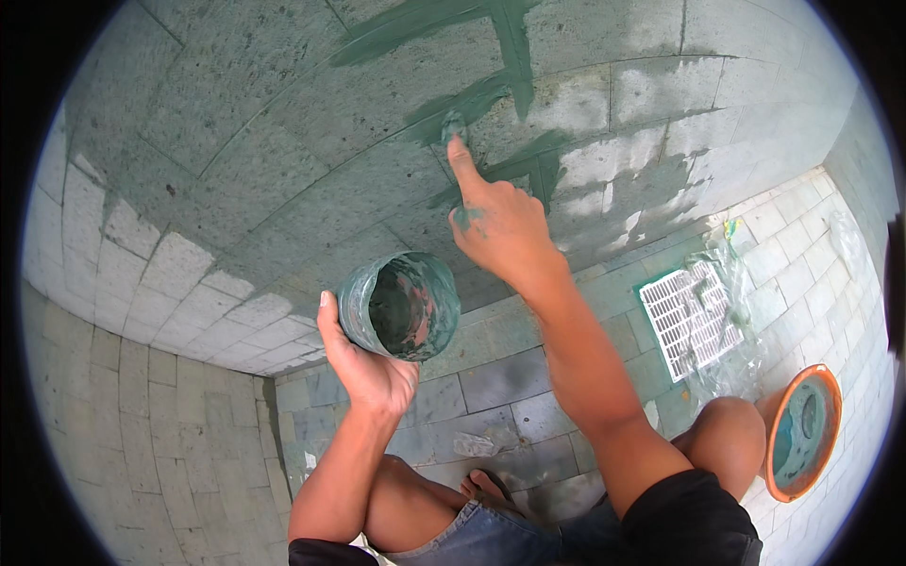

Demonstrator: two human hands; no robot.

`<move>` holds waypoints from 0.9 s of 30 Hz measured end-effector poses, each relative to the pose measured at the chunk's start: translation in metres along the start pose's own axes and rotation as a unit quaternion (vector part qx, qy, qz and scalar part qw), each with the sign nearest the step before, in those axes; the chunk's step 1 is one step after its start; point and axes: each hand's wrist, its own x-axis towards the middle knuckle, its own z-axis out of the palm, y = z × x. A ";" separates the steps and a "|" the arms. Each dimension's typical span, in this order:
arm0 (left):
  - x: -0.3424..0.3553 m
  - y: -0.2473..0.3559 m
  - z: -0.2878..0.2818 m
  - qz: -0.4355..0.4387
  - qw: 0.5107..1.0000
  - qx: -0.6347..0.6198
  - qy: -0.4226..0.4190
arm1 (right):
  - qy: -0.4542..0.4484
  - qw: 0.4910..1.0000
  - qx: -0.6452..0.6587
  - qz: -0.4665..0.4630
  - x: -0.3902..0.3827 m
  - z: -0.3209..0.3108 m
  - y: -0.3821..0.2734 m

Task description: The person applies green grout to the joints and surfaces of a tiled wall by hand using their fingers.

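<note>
My left hand [368,373] is wrapped round a clear plastic cup [401,307], its mouth tilted toward me. Dark green paste coats the cup's inside and rim. Up on the grey tiled wall [321,141], my right hand [505,226] has its index finger stretched out and its other fingers curled. That fingertip touches a dab of wet green paste [455,124] on a tile joint. Smears of the same green grout [514,57] run along the joints above and to the right. More paste stains the thumb side of my right hand.
A white slotted grate [692,316] lies on the tiled floor at right, with crumpled clear plastic [741,368] beside it. Near my right knee stands an orange basin [804,434] with greenish liquid inside. A small clear plastic scrap [474,444] lies by my foot.
</note>
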 end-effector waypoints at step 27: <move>-0.004 0.004 0.003 -0.006 1.000 -0.005 0.000 | 0.056 0.998 0.030 0.016 0.002 0.011 0.000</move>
